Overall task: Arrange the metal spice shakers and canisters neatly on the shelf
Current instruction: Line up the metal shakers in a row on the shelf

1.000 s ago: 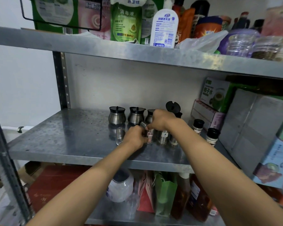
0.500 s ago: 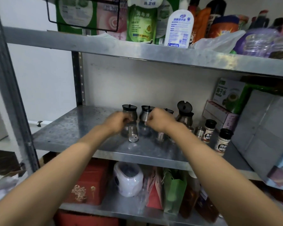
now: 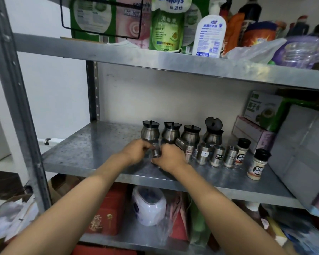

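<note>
On the middle metal shelf (image 3: 92, 150) a back row of round steel canisters with black lids (image 3: 150, 132) stands; the rightmost canister (image 3: 213, 134) has its lid flipped up. In front, several small steel shakers (image 3: 217, 155) stand in a row, and one shaker (image 3: 183, 145) leans tilted behind my right hand. My left hand (image 3: 136, 153) and my right hand (image 3: 170, 158) meet around one small steel shaker (image 3: 156, 152), fingers curled on it from both sides. Its lower part is hidden by my hands.
Two plastic spice bottles with black caps (image 3: 257, 165) stand right of the shakers. Cardboard boxes (image 3: 302, 148) fill the shelf's right end. Cleaning bottles (image 3: 208, 35) crowd the upper shelf; bags and a white appliance (image 3: 148, 207) sit below. A steel upright (image 3: 13, 100) stands left.
Both hands came together on one small shaker in front of the canisters. The view has shifted left and closer, so more of the shaker row shows on the right.
</note>
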`<control>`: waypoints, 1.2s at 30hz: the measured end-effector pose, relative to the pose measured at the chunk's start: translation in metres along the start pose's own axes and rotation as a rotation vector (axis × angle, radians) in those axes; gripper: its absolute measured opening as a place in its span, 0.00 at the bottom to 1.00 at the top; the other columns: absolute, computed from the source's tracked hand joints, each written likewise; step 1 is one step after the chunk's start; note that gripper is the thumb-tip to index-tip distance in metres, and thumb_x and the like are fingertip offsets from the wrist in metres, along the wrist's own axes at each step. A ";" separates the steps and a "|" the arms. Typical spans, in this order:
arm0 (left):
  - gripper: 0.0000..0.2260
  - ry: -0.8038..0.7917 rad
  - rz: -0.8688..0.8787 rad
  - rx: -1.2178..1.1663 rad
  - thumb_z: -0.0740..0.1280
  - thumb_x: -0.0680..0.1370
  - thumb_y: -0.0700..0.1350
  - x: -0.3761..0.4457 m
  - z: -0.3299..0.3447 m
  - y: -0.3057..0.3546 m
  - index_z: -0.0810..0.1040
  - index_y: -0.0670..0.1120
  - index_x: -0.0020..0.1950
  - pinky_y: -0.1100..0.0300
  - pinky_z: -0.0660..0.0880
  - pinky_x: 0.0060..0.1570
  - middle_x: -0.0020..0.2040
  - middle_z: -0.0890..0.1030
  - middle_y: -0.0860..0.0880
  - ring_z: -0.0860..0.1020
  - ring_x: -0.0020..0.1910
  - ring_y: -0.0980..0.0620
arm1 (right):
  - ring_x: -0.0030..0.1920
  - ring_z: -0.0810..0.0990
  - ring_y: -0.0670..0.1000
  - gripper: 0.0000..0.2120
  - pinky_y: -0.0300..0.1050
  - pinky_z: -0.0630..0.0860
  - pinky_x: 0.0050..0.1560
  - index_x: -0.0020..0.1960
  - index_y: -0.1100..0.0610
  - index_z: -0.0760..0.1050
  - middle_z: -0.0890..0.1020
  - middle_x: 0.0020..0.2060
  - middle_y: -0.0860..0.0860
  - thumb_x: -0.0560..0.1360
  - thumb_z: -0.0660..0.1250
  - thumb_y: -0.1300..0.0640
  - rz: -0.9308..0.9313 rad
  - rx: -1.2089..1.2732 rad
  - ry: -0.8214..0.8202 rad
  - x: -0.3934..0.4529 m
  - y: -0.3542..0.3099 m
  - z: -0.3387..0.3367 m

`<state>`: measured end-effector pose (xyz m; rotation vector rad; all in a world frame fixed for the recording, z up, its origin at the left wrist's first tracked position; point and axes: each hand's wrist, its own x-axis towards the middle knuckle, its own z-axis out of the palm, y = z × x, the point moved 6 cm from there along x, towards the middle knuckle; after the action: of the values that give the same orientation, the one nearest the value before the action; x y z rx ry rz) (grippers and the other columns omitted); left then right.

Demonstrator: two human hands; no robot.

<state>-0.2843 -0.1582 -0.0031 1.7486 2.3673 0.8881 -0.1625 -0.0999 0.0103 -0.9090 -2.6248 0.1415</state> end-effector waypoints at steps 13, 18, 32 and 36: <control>0.18 0.005 -0.002 -0.200 0.69 0.74 0.37 -0.004 0.002 0.000 0.79 0.48 0.63 0.53 0.73 0.64 0.60 0.81 0.47 0.78 0.59 0.49 | 0.35 0.80 0.52 0.15 0.40 0.71 0.30 0.37 0.51 0.76 0.80 0.33 0.47 0.61 0.68 0.40 0.065 0.190 0.076 0.006 0.011 -0.014; 0.17 0.013 -0.007 -0.365 0.74 0.70 0.35 -0.002 0.007 0.011 0.81 0.43 0.58 0.55 0.76 0.59 0.54 0.83 0.46 0.81 0.54 0.48 | 0.35 0.79 0.51 0.14 0.40 0.67 0.29 0.39 0.51 0.76 0.78 0.31 0.46 0.62 0.68 0.42 0.023 0.196 0.111 0.013 0.013 -0.038; 0.12 -0.033 -0.099 -0.607 0.75 0.67 0.34 -0.004 0.026 0.022 0.80 0.40 0.49 0.52 0.77 0.55 0.46 0.83 0.40 0.81 0.46 0.46 | 0.30 0.73 0.46 0.13 0.40 0.67 0.31 0.29 0.53 0.74 0.75 0.26 0.47 0.69 0.73 0.53 -0.011 0.188 -0.187 0.033 0.021 -0.050; 0.11 0.007 -0.123 -0.577 0.77 0.66 0.37 -0.004 0.029 0.023 0.78 0.47 0.42 0.62 0.77 0.46 0.40 0.81 0.48 0.79 0.41 0.52 | 0.30 0.73 0.48 0.14 0.41 0.70 0.33 0.29 0.54 0.73 0.74 0.26 0.48 0.69 0.74 0.54 -0.005 0.141 -0.217 0.032 0.019 -0.051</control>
<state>-0.2520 -0.1460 -0.0169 1.3546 1.9166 1.3766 -0.1565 -0.0664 0.0636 -0.8823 -2.7714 0.4410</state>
